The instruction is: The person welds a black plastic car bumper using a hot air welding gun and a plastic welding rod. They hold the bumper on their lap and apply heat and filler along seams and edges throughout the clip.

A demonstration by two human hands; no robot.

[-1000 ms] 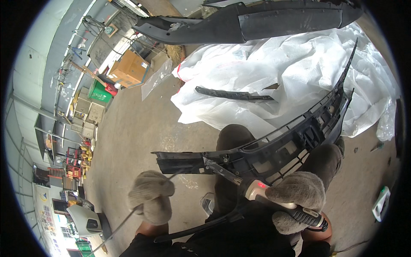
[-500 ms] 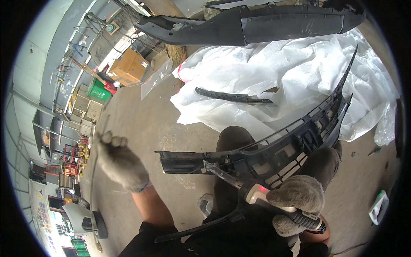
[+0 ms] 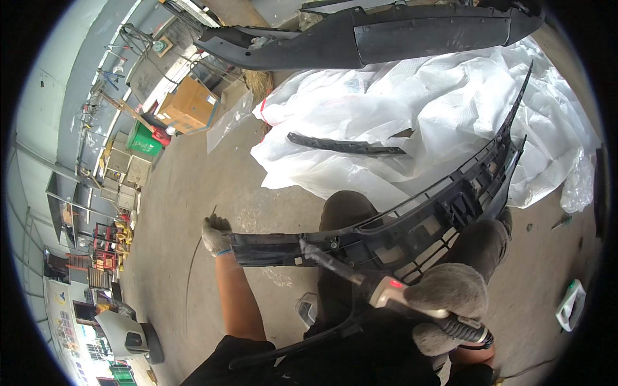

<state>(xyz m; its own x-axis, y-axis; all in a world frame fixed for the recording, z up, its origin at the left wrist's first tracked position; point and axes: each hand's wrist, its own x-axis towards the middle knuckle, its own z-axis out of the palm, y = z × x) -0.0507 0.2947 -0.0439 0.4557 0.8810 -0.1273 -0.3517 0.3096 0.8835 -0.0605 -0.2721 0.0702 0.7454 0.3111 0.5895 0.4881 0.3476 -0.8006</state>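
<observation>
Across my knees lies a black plastic car bumper grille (image 3: 421,233), its narrow left end pointing left. My right hand (image 3: 447,299), in a grey fluffy glove, grips a cream and black hot-air gun (image 3: 388,293). The gun's metal nozzle (image 3: 315,252) reaches the left part of the grille, its tip at or just over the plastic. At the grille's left end is my left hand (image 3: 217,236), in a light knit glove, closed round a long thin rod (image 3: 190,270). The rod sticks out above the fist and curves down below it. Whether this hand touches the grille, I cannot tell.
White plastic sheeting (image 3: 360,109) covers the floor ahead, with a black trim strip (image 3: 344,145) on it. A large dark bumper (image 3: 431,37) lies beyond. A cardboard box (image 3: 188,106) and green bin (image 3: 144,140) stand far left; a white jug (image 3: 570,305) is at right.
My left hand has come down and right, from raised and blurred to beside the grille's left end; the rod shows clearly now. My right hand and the hot-air gun have hardly moved.
</observation>
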